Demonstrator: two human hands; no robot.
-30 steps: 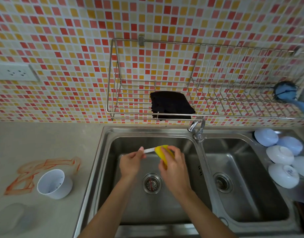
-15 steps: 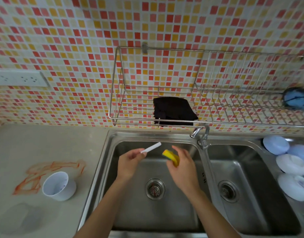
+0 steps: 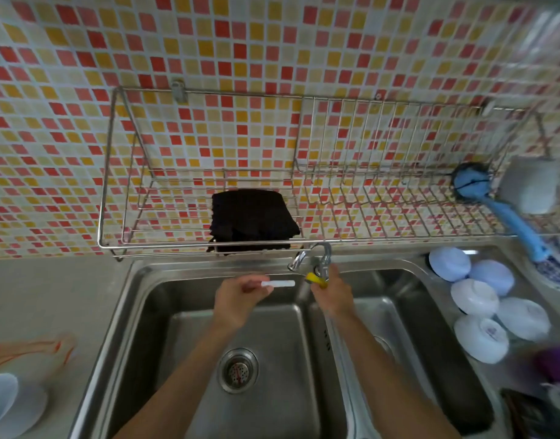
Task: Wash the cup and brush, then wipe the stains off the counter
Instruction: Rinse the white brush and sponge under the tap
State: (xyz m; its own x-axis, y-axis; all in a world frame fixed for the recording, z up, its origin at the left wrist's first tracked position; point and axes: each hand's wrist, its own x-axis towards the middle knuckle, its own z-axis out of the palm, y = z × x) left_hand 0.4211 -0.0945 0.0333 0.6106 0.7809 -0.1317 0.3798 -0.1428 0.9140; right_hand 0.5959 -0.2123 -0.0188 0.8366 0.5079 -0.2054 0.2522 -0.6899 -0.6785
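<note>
Hands over the left sink (image 3: 164, 312), up by the tap (image 3: 316, 258). Left hand (image 3: 240, 299) curled round the brush (image 3: 278, 283) — white handle sticking out to the right between thumb and fingers, bristle end not visible. Right hand (image 3: 332, 294) reaching to the tap, fingers closed on a yellow sponge (image 3: 316, 278), sponge just below the spout and touching or nearly touching the tap body; cannot tell which. Cup (image 3: 1, 403) lying on the counter (image 3: 50, 296) at far left bottom, blurred, well apart from both hands. Orange stains (image 3: 31, 348) on the counter just above the cup. Black cloth (image 3: 253, 218) folded on the wire rack (image 3: 399, 185) above the sink, hanging a little over the front rail. Blue scrubber (image 3: 500, 201) at the rack's right end — handle sloping down to the right. White bowls (image 3: 481, 312) upside down beside the right sink.
</note>
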